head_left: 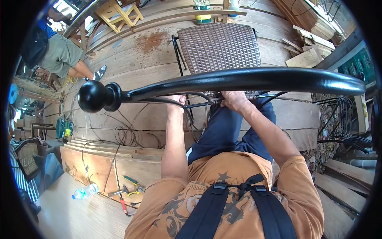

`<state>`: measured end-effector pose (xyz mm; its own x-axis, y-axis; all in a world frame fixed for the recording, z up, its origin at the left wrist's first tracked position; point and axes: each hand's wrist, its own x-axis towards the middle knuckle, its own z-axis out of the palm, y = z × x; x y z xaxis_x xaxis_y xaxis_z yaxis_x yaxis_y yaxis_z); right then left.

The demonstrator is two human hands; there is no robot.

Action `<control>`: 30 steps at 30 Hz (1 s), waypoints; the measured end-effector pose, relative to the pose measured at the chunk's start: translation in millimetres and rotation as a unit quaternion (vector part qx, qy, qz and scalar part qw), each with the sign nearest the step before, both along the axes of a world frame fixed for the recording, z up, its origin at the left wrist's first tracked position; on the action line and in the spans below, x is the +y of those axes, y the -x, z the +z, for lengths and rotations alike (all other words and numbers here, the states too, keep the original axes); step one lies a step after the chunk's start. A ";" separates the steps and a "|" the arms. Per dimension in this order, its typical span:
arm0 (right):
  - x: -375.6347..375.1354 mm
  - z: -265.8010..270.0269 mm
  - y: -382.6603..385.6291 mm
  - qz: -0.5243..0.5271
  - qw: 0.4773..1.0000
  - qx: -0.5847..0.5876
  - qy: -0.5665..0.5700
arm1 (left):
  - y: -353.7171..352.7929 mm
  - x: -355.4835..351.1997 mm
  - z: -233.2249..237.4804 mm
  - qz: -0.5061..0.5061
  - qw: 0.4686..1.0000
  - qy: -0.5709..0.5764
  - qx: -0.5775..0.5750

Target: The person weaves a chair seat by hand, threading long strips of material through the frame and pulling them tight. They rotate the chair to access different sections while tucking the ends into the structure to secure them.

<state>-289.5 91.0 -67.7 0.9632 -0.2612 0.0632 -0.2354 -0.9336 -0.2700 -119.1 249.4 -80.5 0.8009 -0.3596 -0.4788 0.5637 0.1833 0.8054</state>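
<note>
In front of me stands a chair with a black metal frame and a brown woven wicker seat [221,46]. Its thick black curved top rail [238,79], ending in a ball, crosses the view close to the camera. My left hand [176,100] is closed beside the lower frame, partly behind the rail; what its fingers hold is hidden. Dark strands pass near that wrist. Fingers bent, my right hand [235,100] grips a frame bar [216,100] partly wrapped in brown wicker. Long dark wicker strands [126,135] lie in loose loops on the floor to the left.
At left stands another person [61,55]. A wooden bench [75,207] bears a water bottle [85,191], a hammer [119,192] and pliers [137,189]. A yellow wooden stool [118,15] is at the back. Wood scraps [308,55] and metal frames [338,115] lie right.
</note>
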 end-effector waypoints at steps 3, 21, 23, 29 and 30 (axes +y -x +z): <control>1.6 -1.9 1.1 -0.013 1.000 0.002 -0.011 | -3.0 0.1 -5.4 -0.002 1.000 0.018 0.012; 1.5 1.8 14.3 0.030 0.997 0.000 -0.065 | -17.4 19.0 -48.5 -0.054 0.986 0.007 -0.156; -7.8 19.9 27.7 0.020 0.976 -0.020 -0.218 | -7.4 29.0 -43.5 0.007 0.965 -0.051 -0.258; -58.4 92.9 42.4 -0.097 0.977 -0.011 -0.188 | 61.3 86.5 79.1 -0.413 0.672 -0.521 -0.327; -66.8 94.3 39.1 -0.097 0.981 0.015 -0.168 | 81.5 75.5 92.9 -0.511 0.669 -0.446 -0.304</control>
